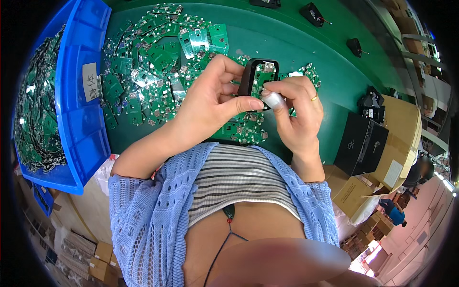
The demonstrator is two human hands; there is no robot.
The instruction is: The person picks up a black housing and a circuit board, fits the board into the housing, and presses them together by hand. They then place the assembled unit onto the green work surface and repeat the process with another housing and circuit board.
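Note:
Over the green table, my left hand (pixel 210 98) is closed around a small black plastic housing (pixel 246 79), its thumb along the lower edge. Inside the housing lies a green circuit board (pixel 259 76) with a metal connector at its far end. My right hand (pixel 301 103) pinches at the board's right side, index finger bent over it. A white wrapping covers the tip of the right thumb and touches the lower right of the board. The fingertips partly hide the board there. Loose green circuit boards (pixel 160 57) lie in a broad heap beyond and left of my hands.
A blue bin (pixel 86 119) full of boards and black parts stands at the left. Black housings with wires (pixel 313 15) lie along the far right edge. A black box (pixel 358 146) and open cardboard carton (pixel 399 143) stand right. Another person (pixel 394 213) is far off.

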